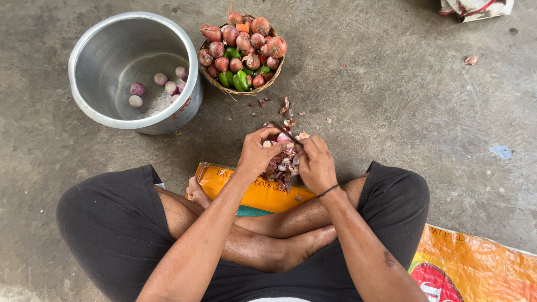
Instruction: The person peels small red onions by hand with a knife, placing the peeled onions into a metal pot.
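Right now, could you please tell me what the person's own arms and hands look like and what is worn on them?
Both arms are bare from the upper arm down: no sleeves and no gloves show. The left hand wears nothing visible. Just behind the right hand, a thin dark band circles the wrist. A small dark mark shows on the right forearm. No rings or watch can be seen.

Lighting: soft, even daylight, moderately bright; source not in view. Shadows: faint and diffuse, a weak dark rim beneath the steel pot (134, 71) and the basket (241, 88); none hard-edged. Glare: mild sheen on the pot's rim and inner wall. Focus: sharp across the concrete floor (391, 100); slight softness at the hands, where small detail is hard to tell. Distortion: wide-angle stretching toward the lower edge and corners. Colour: natural, slightly muted.
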